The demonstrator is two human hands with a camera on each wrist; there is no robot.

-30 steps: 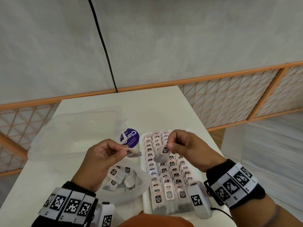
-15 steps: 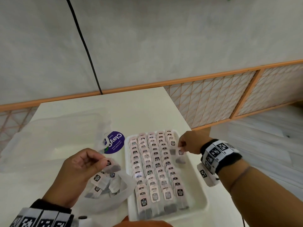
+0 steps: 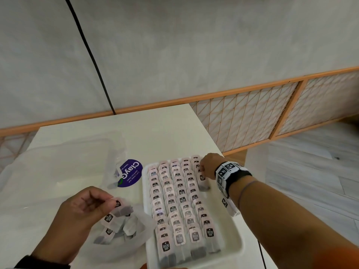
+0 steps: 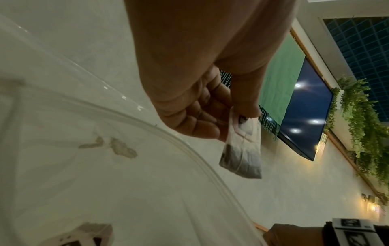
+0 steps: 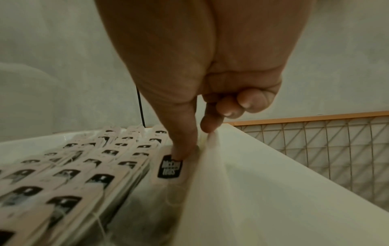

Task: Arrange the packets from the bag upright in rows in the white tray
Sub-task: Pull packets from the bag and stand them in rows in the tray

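A white tray (image 3: pixel 232 236) holds several rows of upright tea packets (image 3: pixel 175 202). At the tray's far right, my right hand (image 3: pixel 202 169) pinches the top of one packet (image 3: pixel 202 179) standing at the near end of a short row. In the right wrist view the thumb (image 5: pixel 183 149) rests on this packet's tag (image 5: pixel 169 167), close to the tray wall (image 5: pixel 210 191). My left hand (image 3: pixel 113 200) pinches another packet (image 3: pixel 122 207) over the clear bag (image 3: pixel 140 235), where loose packets (image 3: pixel 114 226) lie. In the left wrist view that packet (image 4: pixel 242 149) hangs from the left hand (image 4: pixel 238 116).
The clear bag spreads over the table's left half and bears a purple round sticker (image 3: pixel 129 172). The white table (image 3: pixel 165 133) ends just right of the tray, with floor (image 3: pixel 310 181) beyond. A lattice rail (image 3: pixel 252 117) and wall stand behind.
My right hand has carried its packet from above the tray's middle to the far right row and lowered it in. The left hand stays over the bag, still holding its packet.
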